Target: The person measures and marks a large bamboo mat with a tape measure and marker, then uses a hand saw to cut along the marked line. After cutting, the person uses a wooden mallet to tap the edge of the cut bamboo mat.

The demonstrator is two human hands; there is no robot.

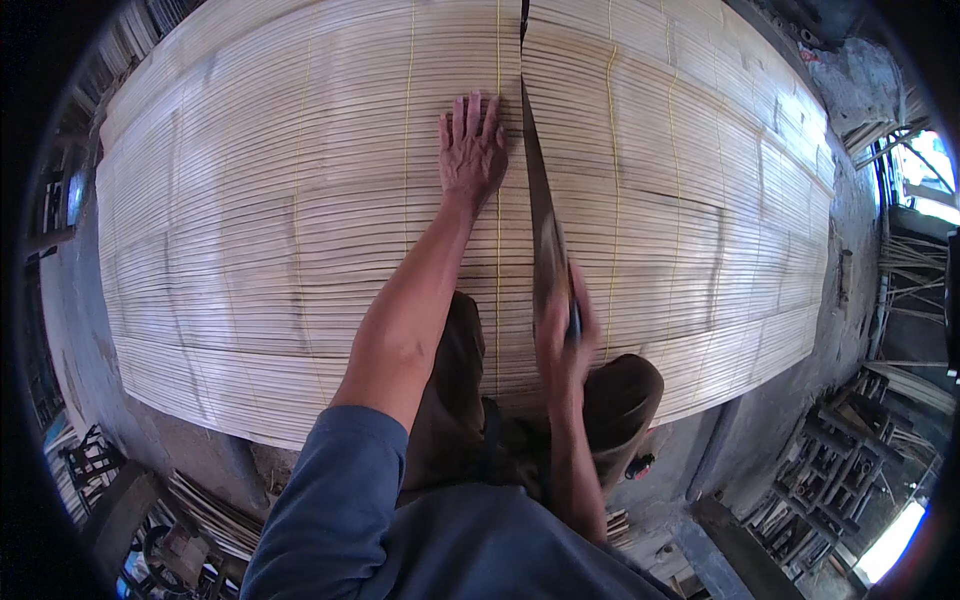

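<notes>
A wide mat of thin pale slats [250,200], tied with yellow cords, spreads out in front of me. My left hand [473,150] lies flat on it with the fingers spread, just left of a handsaw. The handsaw [538,180] has a long dark blade that points away from me and meets the mat at its far end. My right hand [565,325] is wrapped round the saw's handle, near my right knee, and looks slightly blurred. Beyond the blade's tip, a narrow dark gap [523,30] runs to the mat's far edge.
My knees [625,385] rest at the mat's near side. Grey floor [690,455] shows around it. Wooden frames [835,455] stand at the lower right, and a clear plastic bag [855,80] lies at the far right. Bundled strips [210,515] are at the lower left.
</notes>
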